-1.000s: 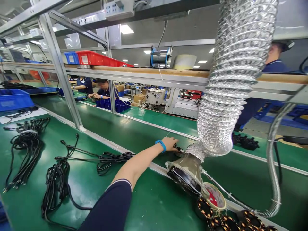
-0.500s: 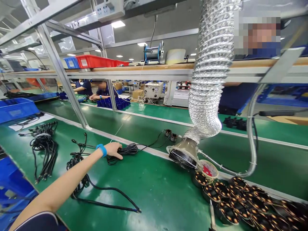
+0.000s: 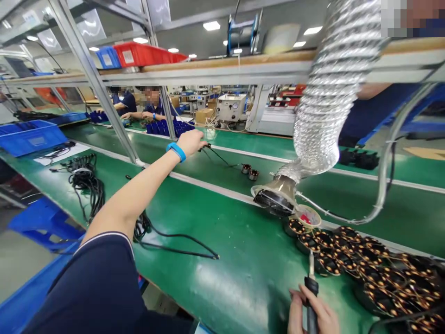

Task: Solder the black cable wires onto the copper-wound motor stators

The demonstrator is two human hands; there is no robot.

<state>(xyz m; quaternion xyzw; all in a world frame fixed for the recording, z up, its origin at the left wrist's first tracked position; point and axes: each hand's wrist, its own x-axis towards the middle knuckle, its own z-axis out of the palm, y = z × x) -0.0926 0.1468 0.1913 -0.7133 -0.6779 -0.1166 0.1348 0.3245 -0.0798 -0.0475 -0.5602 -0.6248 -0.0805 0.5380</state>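
Observation:
My left hand (image 3: 192,143), a blue band at its wrist, reaches far over the recessed green strip behind the near worktop. Its fingers are closed on a black cable (image 3: 207,146); most of the bundle is hidden behind the hand. A thin lead runs from there towards two small copper-wound stators (image 3: 250,172) on the strip. At the bottom right my right hand (image 3: 325,317) grips a soldering iron (image 3: 311,284) by its dark handle, its metal tip pointing away from me. Many larger copper-wound stators (image 3: 347,250) lie packed beyond the tip.
A silvery extraction duct (image 3: 318,111) hangs down to a black-grilled hood (image 3: 274,200). Beside it sits a tape roll (image 3: 314,217). Bundled black cables (image 3: 86,183) and a looped cable (image 3: 181,253) lie on the left. A metal post (image 3: 95,83) rises behind. Co-workers (image 3: 153,109) sit opposite.
My left hand has lifted from the near worktop and moved forward and right with the black cable. My right hand has come into view, holding the soldering iron. The view has shifted.

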